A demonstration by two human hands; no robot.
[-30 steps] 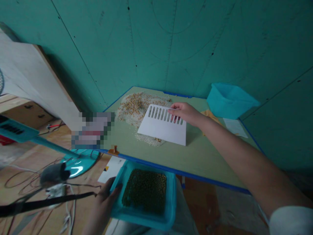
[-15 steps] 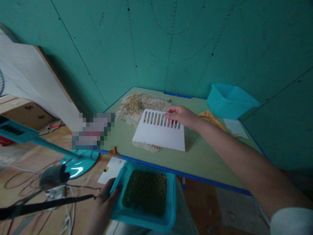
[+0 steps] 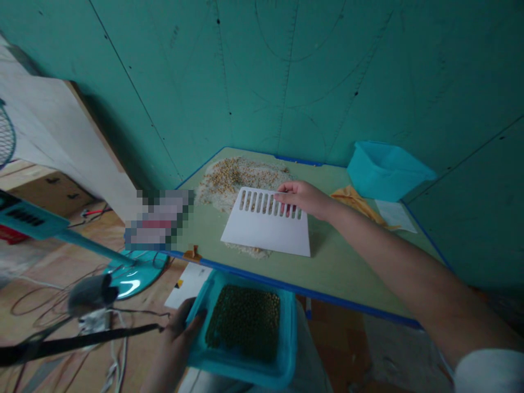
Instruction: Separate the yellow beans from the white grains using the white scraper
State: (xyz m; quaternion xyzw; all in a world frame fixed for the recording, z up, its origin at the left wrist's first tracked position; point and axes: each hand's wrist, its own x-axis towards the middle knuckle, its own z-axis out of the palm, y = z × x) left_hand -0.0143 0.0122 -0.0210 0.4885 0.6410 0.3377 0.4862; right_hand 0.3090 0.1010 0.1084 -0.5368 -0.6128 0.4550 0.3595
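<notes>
My right hand (image 3: 305,197) grips a white plastic scraper (image 3: 266,233) by its slotted upper edge, above the table. The scraper leans over a small heap of white grains (image 3: 248,250), of which only a strip shows at its lower edge. Behind it spreads a larger heap of white grains mixed with yellow, bean-like kernels (image 3: 231,172). Below the table's front edge, my left hand (image 3: 180,327) is closed on the left rim of a turquoise plastic basin (image 3: 290,349). Small dark green beans (image 3: 243,322) fill the basin's bottom, with some paler ones at the right.
The greenish table (image 3: 347,262) has a blue taped edge. At its back right stand a turquoise container (image 3: 387,172), a tan cloth (image 3: 356,204) and a white paper (image 3: 395,215). A turquoise fan stand (image 3: 135,273) and cables are at left; a green wall rises behind.
The scraper has moved slightly toward the table's front edge and now covers more of the small grain heap. My left hand and the basin stay nearly still; the view has shifted a little.
</notes>
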